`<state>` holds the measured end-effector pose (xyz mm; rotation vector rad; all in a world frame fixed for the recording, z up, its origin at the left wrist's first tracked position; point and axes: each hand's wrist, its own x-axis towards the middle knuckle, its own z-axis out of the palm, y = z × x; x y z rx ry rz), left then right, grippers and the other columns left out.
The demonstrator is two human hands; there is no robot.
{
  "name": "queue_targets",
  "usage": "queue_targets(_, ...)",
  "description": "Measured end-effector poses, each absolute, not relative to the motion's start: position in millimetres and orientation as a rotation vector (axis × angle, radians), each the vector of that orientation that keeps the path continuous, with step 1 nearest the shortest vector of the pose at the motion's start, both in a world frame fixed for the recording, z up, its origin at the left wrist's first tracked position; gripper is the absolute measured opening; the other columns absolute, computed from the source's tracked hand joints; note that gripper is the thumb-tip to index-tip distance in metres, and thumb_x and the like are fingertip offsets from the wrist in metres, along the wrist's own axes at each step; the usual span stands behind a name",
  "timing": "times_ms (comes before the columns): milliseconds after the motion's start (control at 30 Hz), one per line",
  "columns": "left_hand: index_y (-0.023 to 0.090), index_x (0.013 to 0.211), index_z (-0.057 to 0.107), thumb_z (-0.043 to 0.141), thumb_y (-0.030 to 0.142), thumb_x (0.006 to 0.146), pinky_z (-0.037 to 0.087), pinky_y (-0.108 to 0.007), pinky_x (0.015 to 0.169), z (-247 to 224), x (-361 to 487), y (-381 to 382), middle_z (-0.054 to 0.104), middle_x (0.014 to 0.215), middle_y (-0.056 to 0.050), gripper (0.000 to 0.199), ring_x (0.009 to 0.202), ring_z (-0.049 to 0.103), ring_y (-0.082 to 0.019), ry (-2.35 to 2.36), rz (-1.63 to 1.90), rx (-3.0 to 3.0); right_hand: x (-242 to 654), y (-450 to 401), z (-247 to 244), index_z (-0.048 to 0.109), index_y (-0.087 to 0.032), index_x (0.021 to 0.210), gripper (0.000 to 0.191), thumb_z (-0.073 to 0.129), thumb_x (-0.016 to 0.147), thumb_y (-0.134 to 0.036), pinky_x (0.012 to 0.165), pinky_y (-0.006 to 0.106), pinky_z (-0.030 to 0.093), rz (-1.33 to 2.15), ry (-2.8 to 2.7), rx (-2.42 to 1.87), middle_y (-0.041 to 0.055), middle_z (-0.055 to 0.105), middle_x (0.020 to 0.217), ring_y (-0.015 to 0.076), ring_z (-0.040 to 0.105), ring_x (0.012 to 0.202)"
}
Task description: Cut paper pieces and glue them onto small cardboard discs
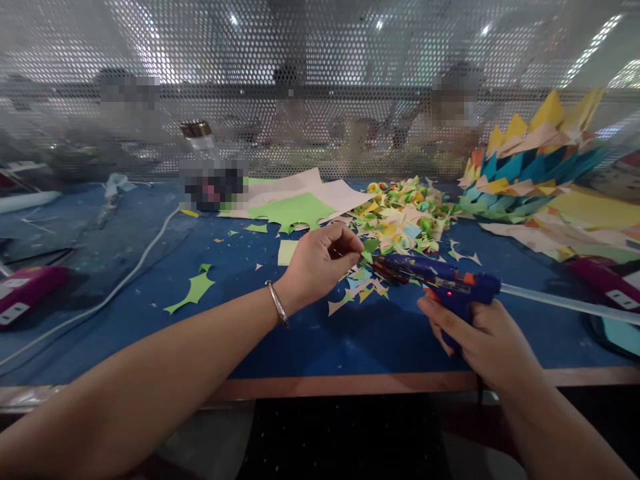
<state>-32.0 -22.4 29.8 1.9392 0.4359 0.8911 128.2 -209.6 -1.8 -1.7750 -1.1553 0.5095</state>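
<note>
My right hand (480, 333) is wrapped round the handle of a blue hot glue gun (445, 283), its nozzle pointing left and a long clear glue stick (560, 303) sticking out of its back. My left hand (327, 260), with a bangle at the wrist, pinches a small green paper piece (369, 251) by the gun's tip. Whether the tip touches the paper I cannot tell. Just behind lies a heap of small curled paper pieces (410, 213) in green, yellow and pink. Paper scraps (357, 287) are scattered under the hands.
Green paper sheets (295, 210) with scalloped edges lie at the back, near a bottle (200, 137). Folded paper stacks (530, 167) stand at the right. Purple power strips (30, 293) sit at both sides, with a white cord (135, 267) across the left. A perforated screen (320, 47) closes the back.
</note>
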Motion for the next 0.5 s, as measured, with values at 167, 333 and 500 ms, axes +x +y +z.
queue_targets(167, 0.019, 0.079, 0.056, 0.068, 0.017, 0.076, 0.047, -0.024, 0.06, 28, -31, -21, 0.059, 0.074, 0.001, 0.013, 0.065, 0.055, -0.009, 0.408, 0.875, 1.827, 140, -216, 9, 0.069, -0.019, 0.072, 0.044, 0.07, 0.08, -0.062, 0.033, 0.024, 0.029, 0.631, -0.903, -1.729, -0.0013, 0.054, 0.048, 0.0101, 0.044, 0.035)
queue_targets(333, 0.02, 0.086, 0.053, 0.072, 0.016, 0.073, 0.052, -0.024, 0.06, 24, -29, -16, 0.059, 0.076, 0.001, 0.024, 0.068, 0.06, -0.01, 0.471, 0.833, 1.657, 194, -229, 20, 0.072, -0.02, 0.07, 0.047, 0.071, 0.076, -0.066, 0.027, 0.022, 0.027, 0.867, -0.741, -1.882, 0.0002, 0.05, 0.041, 0.0102, 0.041, 0.028)
queue_targets(500, 0.02, 0.088, 0.054, 0.073, 0.016, 0.073, 0.052, -0.025, 0.059, 23, -28, -14, 0.059, 0.074, 0.001, 0.025, 0.07, 0.062, -0.012, 0.544, 0.793, 1.614, 242, -230, 23, 0.077, -0.02, 0.071, 0.032, 0.075, 0.08, -0.051, 0.031, 0.024, 0.028, 0.871, -0.691, -1.935, 0.0047, 0.058, 0.058, 0.011, 0.054, 0.037)
